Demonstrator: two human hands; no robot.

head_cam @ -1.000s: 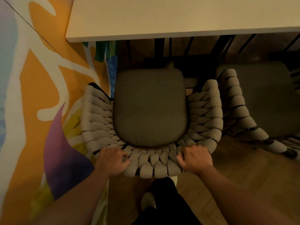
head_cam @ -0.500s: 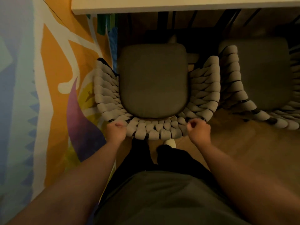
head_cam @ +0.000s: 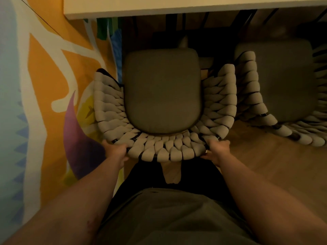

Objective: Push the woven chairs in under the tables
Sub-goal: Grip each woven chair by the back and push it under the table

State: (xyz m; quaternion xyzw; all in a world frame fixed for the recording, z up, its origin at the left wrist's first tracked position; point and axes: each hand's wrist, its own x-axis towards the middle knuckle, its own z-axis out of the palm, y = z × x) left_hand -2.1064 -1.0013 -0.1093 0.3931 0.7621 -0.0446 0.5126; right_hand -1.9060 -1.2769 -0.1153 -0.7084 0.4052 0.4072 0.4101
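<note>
A woven chair (head_cam: 166,149) with a dark grey seat cushion stands right below me, its thick beige woven back curving toward me. My left hand (head_cam: 115,151) grips the back's rim at its left end. My right hand (head_cam: 216,150) grips the rim at its right end. The fingers of both hands curl under the weave and are partly hidden. The chair's front edge lies near the pale table (head_cam: 177,6) at the top, with most of the seat out from under it.
A second woven chair (head_cam: 256,96) stands close on the right, nearly touching the first. A painted wall (head_cam: 44,85) with orange, white and purple shapes runs along the left, close to the chair's side. Wooden floor (head_cam: 274,165) shows at the right. Dark table legs stand beyond the seat.
My hands shifted from the top of the woven back to its outer left and right ends. The view pulled back, and my torso now fills the bottom.
</note>
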